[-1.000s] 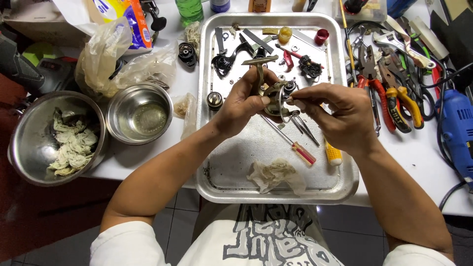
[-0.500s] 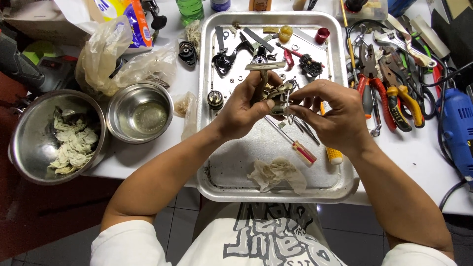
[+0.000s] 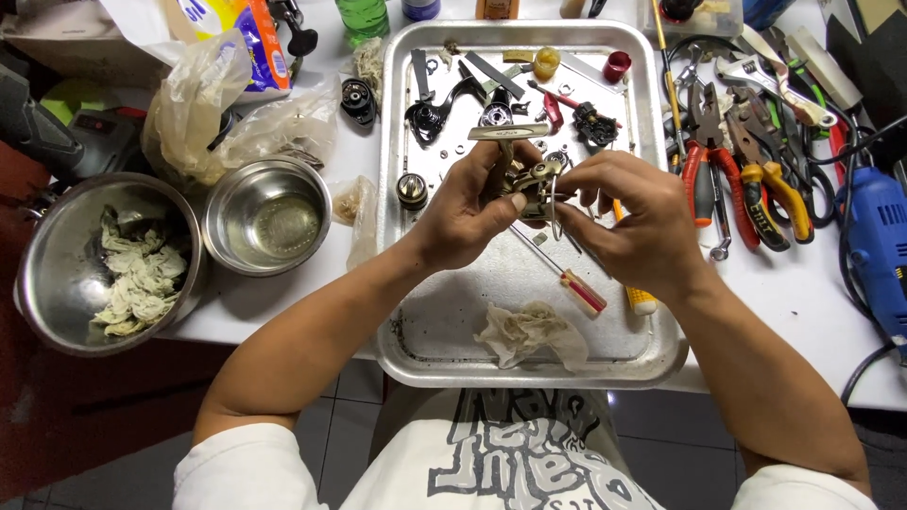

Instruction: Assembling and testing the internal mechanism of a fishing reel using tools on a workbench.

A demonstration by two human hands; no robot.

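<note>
Left hand (image 3: 468, 203): closed around a small metal mechanism (image 3: 534, 184), held above the middle of the tray (image 3: 430, 331)
Right hand (image 3: 628, 217): fingers pinched on the mechanism's right side, touching it
Tray: metal, on the white table (image 3: 803, 312); holds black and metal parts (image 3: 430, 113) along its far end, a red-handled screwdriver (image 3: 576, 288) under the hands, a crumpled rag (image 3: 529, 331) near the front rim
Left of tray: small steel bowl (image 3: 267, 215); beside it a larger bowl (image 3: 57, 283) with rags; plastic bags (image 3: 203, 113) behind
Right of tray: pliers (image 3: 704, 175) with red and yellow grips, a wrench (image 3: 761, 76), a blue power tool (image 3: 879, 246)
</note>
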